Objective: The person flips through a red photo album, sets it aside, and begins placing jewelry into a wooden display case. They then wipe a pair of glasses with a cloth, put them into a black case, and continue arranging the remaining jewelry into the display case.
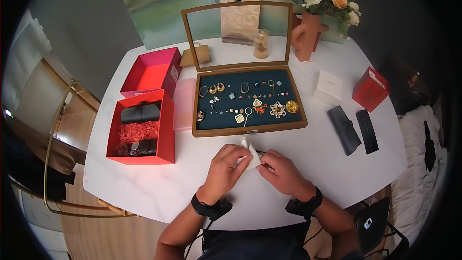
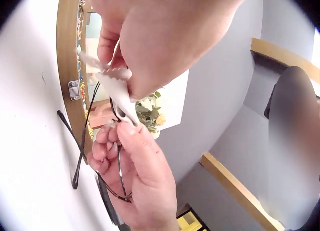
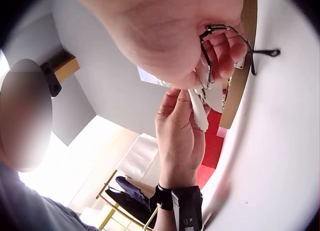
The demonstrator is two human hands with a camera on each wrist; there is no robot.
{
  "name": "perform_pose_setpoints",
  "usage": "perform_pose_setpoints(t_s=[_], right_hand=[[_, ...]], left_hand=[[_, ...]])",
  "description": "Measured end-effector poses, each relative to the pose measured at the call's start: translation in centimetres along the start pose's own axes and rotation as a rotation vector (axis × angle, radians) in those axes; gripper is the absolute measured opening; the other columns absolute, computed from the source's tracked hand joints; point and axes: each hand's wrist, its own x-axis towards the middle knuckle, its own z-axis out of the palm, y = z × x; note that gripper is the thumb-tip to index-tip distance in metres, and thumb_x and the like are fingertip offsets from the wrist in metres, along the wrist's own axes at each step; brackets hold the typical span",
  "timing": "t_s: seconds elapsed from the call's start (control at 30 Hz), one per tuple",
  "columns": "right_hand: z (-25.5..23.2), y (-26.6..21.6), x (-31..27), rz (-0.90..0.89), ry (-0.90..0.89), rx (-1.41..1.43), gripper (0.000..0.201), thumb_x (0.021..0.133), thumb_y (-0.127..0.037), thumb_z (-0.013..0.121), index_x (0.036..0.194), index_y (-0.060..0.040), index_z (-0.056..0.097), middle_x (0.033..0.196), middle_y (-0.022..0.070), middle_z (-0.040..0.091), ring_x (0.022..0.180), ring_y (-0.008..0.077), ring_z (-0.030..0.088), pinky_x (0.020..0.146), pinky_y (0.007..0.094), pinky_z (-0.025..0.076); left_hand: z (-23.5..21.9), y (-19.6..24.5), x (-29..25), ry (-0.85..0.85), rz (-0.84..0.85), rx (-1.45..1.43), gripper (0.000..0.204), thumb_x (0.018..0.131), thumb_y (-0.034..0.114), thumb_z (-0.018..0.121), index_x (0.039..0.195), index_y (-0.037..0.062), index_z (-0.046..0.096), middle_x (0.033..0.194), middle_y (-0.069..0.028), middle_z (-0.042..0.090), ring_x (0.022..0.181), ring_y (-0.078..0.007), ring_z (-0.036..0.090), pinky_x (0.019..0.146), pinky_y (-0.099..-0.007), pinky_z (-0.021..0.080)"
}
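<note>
Over the near middle of the table, both hands work on a pair of thin dark-framed eyeglasses (image 3: 220, 27). My left hand (image 1: 224, 166) pinches a white cloth (image 2: 116, 91) with a zigzag edge. The right hand (image 1: 286, 173) holds the glasses, its thumb on the cloth where it folds over part of a lens. In the left wrist view, the dark temples stick out past the right hand's fingers; much of the frame is hidden by fingers and cloth. Just beyond the hands stands a wooden jewelry box (image 1: 250, 132) with its glass lid raised.
At left, a red box (image 1: 166, 139) holds a dark case and shredded paper, before a pink box (image 1: 168, 62). A black glasses case (image 1: 344, 130), a flat black piece (image 1: 367, 132), a white box (image 1: 328, 88) and a red box (image 1: 371, 89) lie right. A vase (image 1: 307, 38) stands behind.
</note>
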Motion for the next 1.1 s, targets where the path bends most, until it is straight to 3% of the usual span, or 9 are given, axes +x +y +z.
perform_pose_setpoints(t_s=[0.13, 0.23, 0.3, 0.43, 0.67, 0.73, 0.83, 0.87, 1.1], right_hand=[[0.5, 0.2, -0.2, 0.157, -0.031, 0.173, 0.015, 0.093, -0.012, 0.062, 0.097, 0.0005, 0.056, 0.080, 0.0122, 0.059, 0.071, 0.0263, 0.058, 0.068, 0.0359, 0.047], [0.4, 1.2, -0.4, 0.072, -0.027, 0.200, 0.014, 0.095, -0.012, 0.061, 0.099, 0.0003, 0.057, 0.079, 0.0091, 0.061, 0.070, 0.0169, 0.057, 0.067, 0.0323, 0.048], [-0.1, 0.9, -0.5, 0.097, -0.032, 0.274, 0.013, 0.097, -0.013, 0.060, 0.099, 0.0001, 0.057, 0.080, 0.0065, 0.060, 0.071, 0.0132, 0.055, 0.067, 0.0298, 0.047], [-0.1, 2.2, -0.7, 0.128, -0.073, 0.607, 0.015, 0.101, -0.015, 0.058, 0.103, -0.0001, 0.058, 0.085, 0.0010, 0.061, 0.076, 0.0058, 0.053, 0.069, 0.0234, 0.047], [-0.4, 2.5, -0.6, 0.172, 0.037, 0.874, 0.018, 0.105, -0.013, 0.049, 0.115, 0.0004, 0.056, 0.099, 0.0042, 0.061, 0.079, 0.0081, 0.057, 0.069, 0.0240, 0.048], [-0.5, 1.8, -0.6, 0.270, 0.036, 1.069, 0.026, 0.108, -0.017, 0.043, 0.125, -0.0001, 0.054, 0.108, 0.0057, 0.059, 0.089, 0.0096, 0.059, 0.077, 0.0263, 0.050], [0.6, 2.9, -0.7, 0.182, -0.011, 1.346, 0.032, 0.109, -0.021, 0.041, 0.132, -0.0015, 0.051, 0.116, 0.0061, 0.059, 0.104, 0.0107, 0.058, 0.091, 0.0284, 0.048], [0.0, 1.8, -0.8, 0.201, -0.024, 1.360, 0.032, 0.109, -0.022, 0.040, 0.132, -0.0021, 0.051, 0.122, 0.0060, 0.058, 0.115, 0.0117, 0.054, 0.100, 0.0304, 0.043], [-0.1, 2.5, -1.0, 0.211, 0.023, 1.337, 0.031, 0.110, -0.021, 0.039, 0.131, -0.0017, 0.051, 0.122, 0.0059, 0.059, 0.114, 0.0129, 0.055, 0.099, 0.0292, 0.044]], left_hand=[[0.3, 0.3, 0.0, -0.038, 0.146, 0.109, 0.016, 0.082, 0.002, 0.076, 0.097, 0.0032, 0.071, 0.096, -0.0093, 0.067, 0.084, -0.0250, 0.063, 0.074, -0.0342, 0.053], [0.3, 1.1, 0.4, -0.093, 0.230, 0.154, 0.018, 0.080, 0.000, 0.076, 0.097, 0.0031, 0.070, 0.095, -0.0107, 0.066, 0.085, -0.0287, 0.063, 0.074, -0.0358, 0.053], [-0.2, 0.7, 0.6, -0.023, 0.274, 0.310, 0.017, 0.080, 0.001, 0.076, 0.095, 0.0028, 0.070, 0.092, -0.0105, 0.067, 0.085, -0.0286, 0.063, 0.073, -0.0365, 0.052], [-0.5, 0.4, 0.7, 0.056, 0.160, 0.382, 0.016, 0.080, 0.001, 0.076, 0.094, 0.0030, 0.070, 0.090, -0.0106, 0.067, 0.084, -0.0290, 0.063, 0.073, -0.0367, 0.052], [1.2, 3.0, 0.7, 0.036, 0.231, 0.196, 0.017, 0.081, 0.002, 0.075, 0.098, 0.0044, 0.070, 0.093, -0.0088, 0.067, 0.085, -0.0283, 0.063, 0.075, -0.0382, 0.053], [1.7, 3.6, 0.5, -0.063, 0.280, 0.171, 0.021, 0.079, 0.001, 0.075, 0.099, 0.0046, 0.071, 0.095, -0.0074, 0.066, 0.087, -0.0269, 0.062, 0.076, -0.0365, 0.052], [3.3, 3.5, 0.2, -0.115, 0.396, 0.318, 0.024, 0.076, -0.002, 0.077, 0.099, 0.0043, 0.071, 0.098, -0.0079, 0.066, 0.085, -0.0268, 0.062, 0.076, -0.0357, 0.053], [3.5, 3.3, 0.1, -0.133, 0.417, 0.353, 0.023, 0.077, 0.001, 0.076, 0.099, 0.0037, 0.071, 0.098, -0.0067, 0.065, 0.087, -0.0261, 0.062, 0.078, -0.0365, 0.053], [3.8, 3.4, -0.3, -0.326, 0.496, 0.407, 0.020, 0.082, 0.007, 0.074, 0.101, 0.0028, 0.071, 0.099, -0.0062, 0.065, 0.092, -0.0241, 0.062, 0.085, -0.0360, 0.053]])
